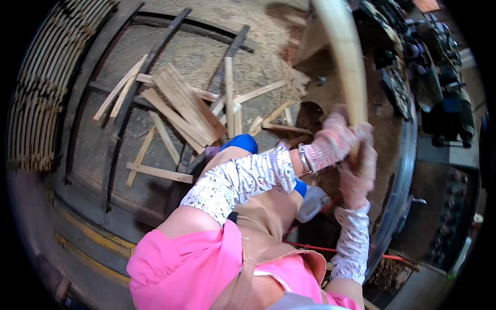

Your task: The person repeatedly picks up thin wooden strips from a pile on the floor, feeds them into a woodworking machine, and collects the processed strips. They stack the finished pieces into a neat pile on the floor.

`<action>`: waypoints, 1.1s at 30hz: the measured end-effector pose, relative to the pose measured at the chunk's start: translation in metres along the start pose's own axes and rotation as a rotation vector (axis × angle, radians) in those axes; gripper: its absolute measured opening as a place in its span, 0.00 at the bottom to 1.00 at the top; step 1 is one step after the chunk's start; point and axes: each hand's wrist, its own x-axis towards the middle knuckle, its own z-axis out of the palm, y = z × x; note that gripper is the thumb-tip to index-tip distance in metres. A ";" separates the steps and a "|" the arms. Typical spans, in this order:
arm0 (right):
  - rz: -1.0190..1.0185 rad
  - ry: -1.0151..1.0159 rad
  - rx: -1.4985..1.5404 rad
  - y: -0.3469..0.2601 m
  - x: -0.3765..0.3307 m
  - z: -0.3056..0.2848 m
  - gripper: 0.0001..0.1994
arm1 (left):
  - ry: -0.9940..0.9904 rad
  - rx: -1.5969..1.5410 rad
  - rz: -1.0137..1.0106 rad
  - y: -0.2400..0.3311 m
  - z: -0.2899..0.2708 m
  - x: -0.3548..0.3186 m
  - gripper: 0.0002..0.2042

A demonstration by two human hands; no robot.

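Bamboo pole [345, 57], pale, smooth and round, runs up and away from both hands, its long axis near upright and leaning slightly left. Left hand [336, 139] and right hand [359, 173], in pink knit gloves, each have their grip closed around its lower end, left above right. Split wooden slats [181, 106] lie scattered on the dusty floor [103, 150], well apart to the left.

Two gloved hands [346, 155] – one pale pole [347, 57].
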 end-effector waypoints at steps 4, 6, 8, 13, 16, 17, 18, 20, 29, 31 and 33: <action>0.626 0.210 0.276 0.022 -0.073 -0.137 0.40 | -0.442 -0.308 -0.072 -0.007 0.014 0.006 0.29; 0.846 0.195 0.176 0.038 -0.135 -0.196 0.40 | -0.383 -0.342 -0.191 -0.052 -0.010 0.016 0.33; 1.020 0.159 0.170 0.052 -0.187 -0.223 0.38 | -0.136 -0.189 -0.283 -0.106 -0.065 0.024 0.29; 0.876 0.326 0.084 0.139 -0.195 -0.200 0.32 | 0.417 0.263 -0.519 -0.247 -0.265 0.011 0.28; 0.679 0.472 -0.104 0.225 -0.114 -0.170 0.31 | 0.528 0.566 -0.595 -0.272 -0.354 -0.009 0.30; 0.585 0.548 -0.116 0.258 -0.079 -0.153 0.28 | 0.569 0.643 -0.604 -0.281 -0.379 -0.016 0.30; 0.573 0.501 -0.156 0.282 -0.054 -0.147 0.28 | 0.643 0.654 -0.630 -0.286 -0.400 -0.020 0.30; 0.543 0.430 -0.258 0.320 -0.006 -0.146 0.27 | 0.696 0.681 -0.733 -0.290 -0.417 -0.017 0.33; 0.820 0.231 -0.250 0.187 -0.102 -0.154 0.29 | 1.097 0.617 -0.900 -0.362 -0.485 -0.036 0.49; 0.820 0.053 -0.255 0.145 -0.175 -0.182 0.26 | 0.986 0.400 -0.768 -0.399 -0.519 -0.046 0.43; 1.105 0.244 -0.097 0.111 -0.235 -0.202 0.25 | 0.924 0.383 -0.896 -0.416 -0.532 -0.048 0.32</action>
